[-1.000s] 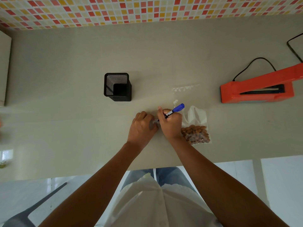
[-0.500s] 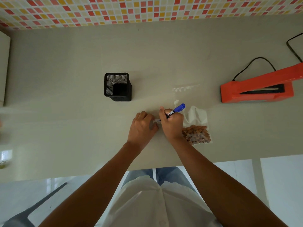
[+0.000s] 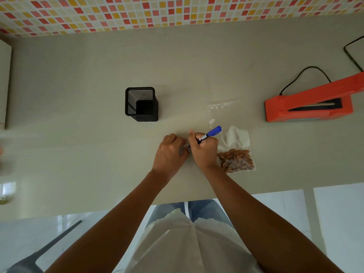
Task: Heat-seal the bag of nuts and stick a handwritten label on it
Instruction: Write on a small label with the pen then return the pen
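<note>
Writing the label: right hand (image 3: 203, 151) in closed grip on pen (image 3: 209, 134), left hand (image 3: 171, 152) curled, pinning small label (image 3: 186, 145) flat to worktop (image 3: 78, 154); short strokes advised; bag of nuts (image 3: 236, 154) just beside, right.

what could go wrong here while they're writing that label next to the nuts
The label is almost hidden between the left hand and right hand, so it may slip or the marker ink may smear. The right wrist sits close to the bag of nuts and could nudge it.
</note>
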Demonstrator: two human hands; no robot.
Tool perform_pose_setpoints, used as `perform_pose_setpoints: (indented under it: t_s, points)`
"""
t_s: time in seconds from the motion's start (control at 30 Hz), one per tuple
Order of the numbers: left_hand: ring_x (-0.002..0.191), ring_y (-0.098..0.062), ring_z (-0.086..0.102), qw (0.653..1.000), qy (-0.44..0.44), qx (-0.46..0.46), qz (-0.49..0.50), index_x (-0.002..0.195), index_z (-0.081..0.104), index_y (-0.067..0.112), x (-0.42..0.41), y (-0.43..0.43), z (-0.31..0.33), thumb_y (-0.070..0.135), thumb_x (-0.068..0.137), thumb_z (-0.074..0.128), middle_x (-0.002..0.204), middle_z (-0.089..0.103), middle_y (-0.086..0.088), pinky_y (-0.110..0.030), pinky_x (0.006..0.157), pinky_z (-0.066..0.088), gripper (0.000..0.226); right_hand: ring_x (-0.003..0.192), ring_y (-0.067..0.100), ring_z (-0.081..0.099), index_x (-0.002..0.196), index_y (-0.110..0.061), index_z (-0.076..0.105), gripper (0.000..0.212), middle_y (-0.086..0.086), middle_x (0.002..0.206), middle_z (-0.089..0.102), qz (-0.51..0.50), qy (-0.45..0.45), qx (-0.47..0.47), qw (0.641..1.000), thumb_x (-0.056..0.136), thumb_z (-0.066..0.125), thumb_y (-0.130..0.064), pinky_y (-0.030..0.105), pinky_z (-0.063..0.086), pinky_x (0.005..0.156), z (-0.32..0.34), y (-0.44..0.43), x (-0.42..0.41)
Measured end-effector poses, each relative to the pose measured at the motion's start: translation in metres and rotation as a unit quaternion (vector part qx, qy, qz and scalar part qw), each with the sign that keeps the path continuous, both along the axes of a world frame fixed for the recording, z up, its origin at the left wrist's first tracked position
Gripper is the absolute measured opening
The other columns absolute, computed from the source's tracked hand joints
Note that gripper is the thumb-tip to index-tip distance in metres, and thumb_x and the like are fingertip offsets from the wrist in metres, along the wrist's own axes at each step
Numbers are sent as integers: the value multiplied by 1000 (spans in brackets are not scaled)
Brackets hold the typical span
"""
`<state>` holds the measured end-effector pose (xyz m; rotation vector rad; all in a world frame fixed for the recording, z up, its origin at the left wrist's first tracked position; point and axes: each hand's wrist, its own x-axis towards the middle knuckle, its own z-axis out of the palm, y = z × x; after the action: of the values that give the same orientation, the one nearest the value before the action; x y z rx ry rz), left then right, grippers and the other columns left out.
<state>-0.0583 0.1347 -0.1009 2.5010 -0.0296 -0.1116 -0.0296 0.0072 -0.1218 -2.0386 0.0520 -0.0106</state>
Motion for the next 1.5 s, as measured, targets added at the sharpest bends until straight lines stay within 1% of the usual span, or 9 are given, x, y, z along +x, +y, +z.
perform_pose_setpoints:
  t_s: [0.13, 0.23, 0.4, 0.67, 0.87, 1.03, 1.2, 1.37, 1.5]
  points:
    - [77, -27, 57, 1000, -1, -4, -5, 87, 70, 6, 0, 1, 2, 6, 74, 74, 82, 63, -10, -32, 63, 50, 13, 37, 9, 31, 49, -17, 34, 54, -2, 41, 32, -13, -2, -11, 1000, 94, 63, -13, 25, 28, 42, -1, 0, 1]
    - [77, -27, 58, 1000, 3, -2, -7, 88, 70, 6, 0, 2, 2, 4, 74, 72, 83, 63, -11, -34, 63, 52, 14, 41, 12, 26, 50, -18, 31, 54, -4, 42, 29, -22, 0, -8, 1000, 95, 61, -14, 35, 29, 43, -1, 0, 1]
    - [79, -28, 59, 1000, 8, 2, -7, 88, 70, 6, -1, 2, 3, 4, 74, 72, 84, 64, -11, -35, 65, 54, 14, 39, 21, 30, 49, -13, 33, 53, 4, 41, 32, -33, 6, -6, 999, 96, 57, -21, 41, 33, 42, -1, -1, 1]
    - [77, -27, 58, 1000, 10, 5, -3, 86, 70, 5, 0, 1, 3, 3, 74, 73, 82, 64, -11, -33, 63, 52, 13, 39, 31, 36, 49, -9, 36, 54, 12, 41, 37, -37, 7, -9, 999, 97, 55, -25, 43, 34, 42, -2, -1, 1]
    - [76, -27, 57, 1000, 14, 15, -3, 84, 68, 6, 1, 1, 4, 4, 73, 71, 80, 61, -11, -33, 62, 49, 12, 39, 15, 31, 50, -18, 33, 51, 0, 41, 32, -58, 16, -3, 998, 96, 54, -24, 40, 33, 43, 2, 1, 3]
    - [76, -28, 57, 1000, 9, 18, -8, 85, 69, 5, 1, 1, 3, 4, 73, 71, 80, 61, -11, -35, 62, 51, 12, 39, 15, 29, 50, -20, 32, 52, -3, 42, 29, -60, 19, 6, 998, 96, 54, -23, 40, 32, 43, 4, 2, 4]
    - [75, -29, 56, 1000, 11, 22, -7, 84, 68, 5, 1, 0, 3, 3, 72, 70, 79, 60, -11, -35, 62, 50, 12, 40, 34, 35, 50, -6, 34, 54, 15, 42, 34, -65, 26, 27, 997, 97, 54, -25, 45, 33, 44, 1, 0, 3]
    - [74, -30, 56, 1000, 12, 26, -4, 82, 68, 5, 1, -1, 5, 2, 70, 71, 77, 60, -12, -34, 62, 49, 13, 42, 37, 35, 51, -1, 35, 56, 18, 43, 34, -67, 34, 28, 997, 97, 53, -29, 47, 34, 45, -1, 0, 3]
    - [73, -30, 56, 1000, 8, 27, -1, 82, 68, 6, 1, -1, 5, 1, 69, 71, 78, 60, -11, -30, 62, 45, 15, 41, 35, 35, 49, -18, 31, 54, 11, 42, 32, -67, 24, 19, 997, 97, 53, -28, 47, 34, 44, 2, 1, 3]
